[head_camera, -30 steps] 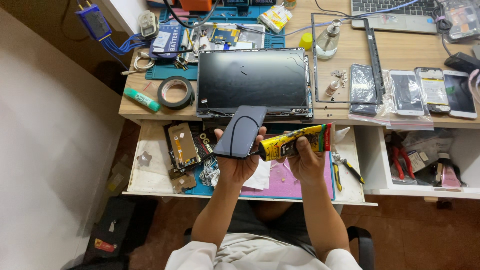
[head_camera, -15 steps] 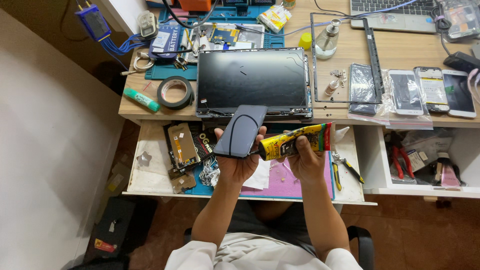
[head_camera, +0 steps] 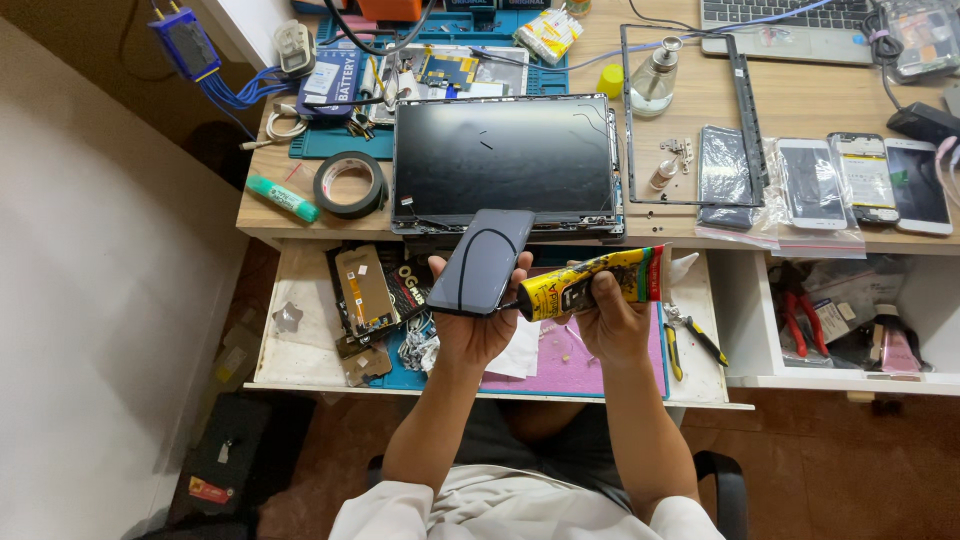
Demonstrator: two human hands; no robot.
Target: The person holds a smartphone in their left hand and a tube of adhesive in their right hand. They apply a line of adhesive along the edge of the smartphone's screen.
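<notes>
Left hand (head_camera: 478, 325) fingers clamp the phone (head_camera: 482, 262) by its edges; right hand (head_camera: 610, 320) fingers squeeze the tube (head_camera: 592, 283), nozzle at the phone's lower right edge. Risk: too hard a squeeze floods glue onto the glass, or it drips into the open drawer (head_camera: 300, 340) below.

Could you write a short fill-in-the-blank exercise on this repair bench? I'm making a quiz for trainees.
1. The left hand holds a dark ____.
2. The right hand holds a yellow ____ whose nozzle points at the phone's edge.
3. The roll of black tape lies to the ____ of the laptop screen.

Missing words: phone; tube; left
</notes>
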